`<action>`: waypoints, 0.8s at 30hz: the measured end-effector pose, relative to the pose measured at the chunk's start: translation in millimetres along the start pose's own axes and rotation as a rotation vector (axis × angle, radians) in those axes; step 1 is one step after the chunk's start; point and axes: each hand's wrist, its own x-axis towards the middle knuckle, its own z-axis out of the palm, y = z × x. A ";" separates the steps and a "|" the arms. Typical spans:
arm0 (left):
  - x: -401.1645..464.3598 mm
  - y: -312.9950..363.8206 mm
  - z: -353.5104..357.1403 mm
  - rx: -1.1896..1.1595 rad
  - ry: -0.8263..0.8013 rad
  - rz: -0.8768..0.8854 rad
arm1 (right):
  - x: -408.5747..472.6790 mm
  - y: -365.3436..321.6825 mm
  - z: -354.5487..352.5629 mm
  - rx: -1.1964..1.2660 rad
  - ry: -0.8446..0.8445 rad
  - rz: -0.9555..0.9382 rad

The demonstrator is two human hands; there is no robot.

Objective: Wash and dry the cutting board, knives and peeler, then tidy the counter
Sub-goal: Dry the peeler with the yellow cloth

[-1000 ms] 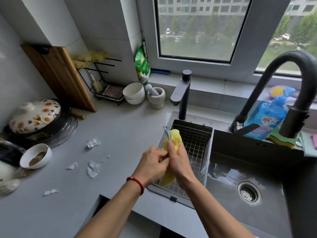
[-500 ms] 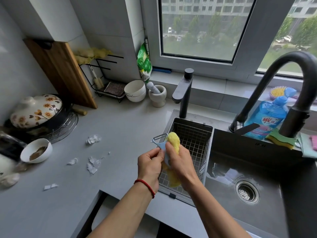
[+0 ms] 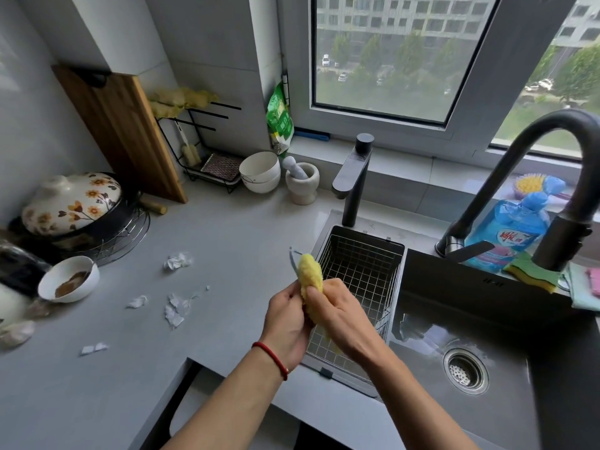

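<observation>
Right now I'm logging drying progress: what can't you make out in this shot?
- Peeler: only its tip shows, head view; the yellow cloth and both hands wrap the rest.
- Left hand grip: fingers hidden behind cloth.
- Knives: none in view.
- Blue detergent pouch: label too small to read.

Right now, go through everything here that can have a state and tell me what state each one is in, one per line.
Peeler: wrapped in the cloth, tip showing.
Yellow cloth: gripped by right hand.
Left hand: holding the wrapped bundle.
Cutting board: leaning against the wall.
Tap: no water running.
Wire basket: looks empty.
Small bowl: brown residue inside.
Flowered pot: lid on.
</observation>
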 end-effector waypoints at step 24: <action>13.5 15.5 -10.5 0.089 0.246 0.054 | 0.0 6.4 29.1 0.413 0.010 0.339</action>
